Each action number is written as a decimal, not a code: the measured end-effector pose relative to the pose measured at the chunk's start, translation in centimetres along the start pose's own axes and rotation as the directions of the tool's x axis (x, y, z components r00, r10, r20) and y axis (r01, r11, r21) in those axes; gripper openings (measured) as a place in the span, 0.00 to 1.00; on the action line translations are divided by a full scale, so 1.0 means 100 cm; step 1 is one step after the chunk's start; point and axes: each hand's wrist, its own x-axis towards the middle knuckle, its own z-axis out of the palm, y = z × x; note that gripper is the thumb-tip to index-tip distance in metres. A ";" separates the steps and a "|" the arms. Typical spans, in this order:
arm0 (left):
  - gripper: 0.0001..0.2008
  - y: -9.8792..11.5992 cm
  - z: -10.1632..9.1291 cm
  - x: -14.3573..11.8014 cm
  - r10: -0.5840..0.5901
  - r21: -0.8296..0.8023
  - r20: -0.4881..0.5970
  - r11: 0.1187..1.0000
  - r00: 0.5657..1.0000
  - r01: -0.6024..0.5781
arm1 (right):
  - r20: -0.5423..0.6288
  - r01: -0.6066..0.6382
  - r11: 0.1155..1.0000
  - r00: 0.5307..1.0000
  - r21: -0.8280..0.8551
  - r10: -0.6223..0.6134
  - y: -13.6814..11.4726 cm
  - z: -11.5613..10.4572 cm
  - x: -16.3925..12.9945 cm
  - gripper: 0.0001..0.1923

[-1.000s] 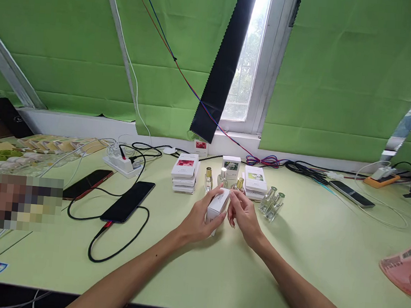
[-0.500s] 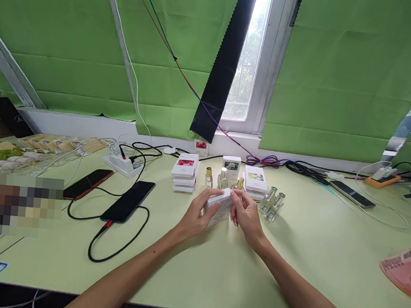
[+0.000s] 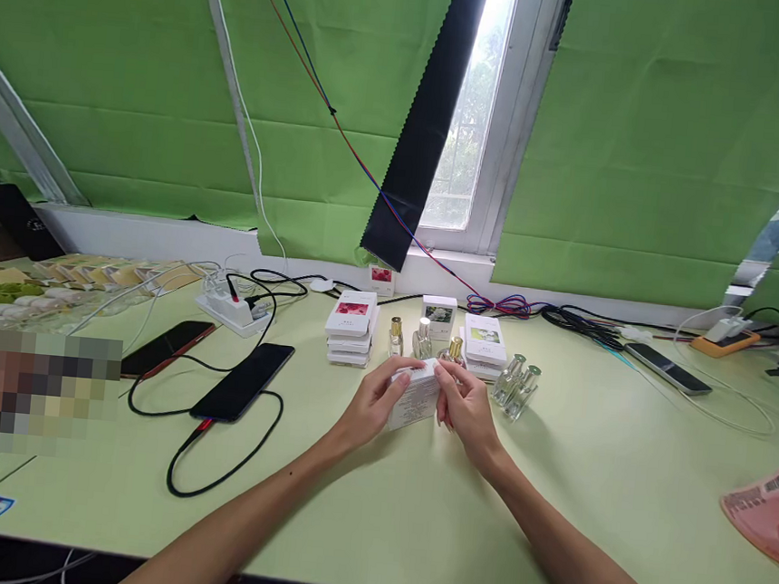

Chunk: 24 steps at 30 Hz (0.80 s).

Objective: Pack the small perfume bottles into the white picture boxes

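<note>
Head view: pale green table (image 3: pixel 583 491) under green window blinds (image 3: pixel 647 151). Left hand (image 3: pixel 371 407) and right hand (image 3: pixel 465 409) both grip a small white box (image 3: pixel 414 398), fingers curled on its opposite ends, held just above the table centre. Behind it stand small glass bottles (image 3: pixel 515 389) and stacks of white boxes (image 3: pixel 350 327). To the left lie two black phones (image 3: pixel 243 381) on cables.

Packing bench (image 3: pixel 550 488), stacked boxes (image 3: pixel 350 327)
</note>
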 end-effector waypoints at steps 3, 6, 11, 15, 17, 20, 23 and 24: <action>0.20 -0.001 0.001 0.000 -0.009 0.007 -0.014 1.000 1.000 0.009 | -0.006 0.005 1.000 1.000 -0.003 -0.005 0.001 0.000 0.000 0.29; 0.19 -0.004 0.001 0.000 -0.028 0.014 -0.016 0.999 0.999 0.028 | -0.018 0.018 1.000 1.000 -0.008 -0.019 0.003 0.000 0.001 0.29; 0.19 -0.007 0.002 -0.001 -0.055 0.006 -0.002 0.998 0.998 0.055 | -0.018 0.026 1.000 0.999 -0.017 -0.027 0.005 0.000 0.002 0.28; 0.19 -0.006 0.003 -0.001 -0.076 -0.001 -0.001 0.997 0.997 0.076 | -0.023 0.027 1.000 0.999 -0.012 -0.027 0.006 0.000 0.002 0.28; 0.19 -0.006 0.003 -0.001 -0.079 -0.004 -0.003 0.997 0.997 0.079 | -0.023 0.025 1.000 0.999 -0.011 -0.025 0.006 0.000 0.002 0.28; 0.19 -0.007 0.003 -0.002 -0.078 -0.011 -0.005 0.997 0.997 0.078 | -0.024 0.022 1.000 0.999 -0.012 -0.022 0.006 0.000 0.002 0.28; 0.18 -0.009 0.003 -0.001 -0.081 -0.013 -0.007 0.997 0.997 0.081 | -0.024 0.020 1.000 0.999 -0.010 -0.020 0.006 0.000 0.002 0.28; 0.18 -0.009 0.003 -0.001 -0.082 -0.013 -0.008 0.997 0.997 0.082 | -0.023 0.019 1.000 1.000 -0.008 -0.019 0.006 0.000 0.002 0.28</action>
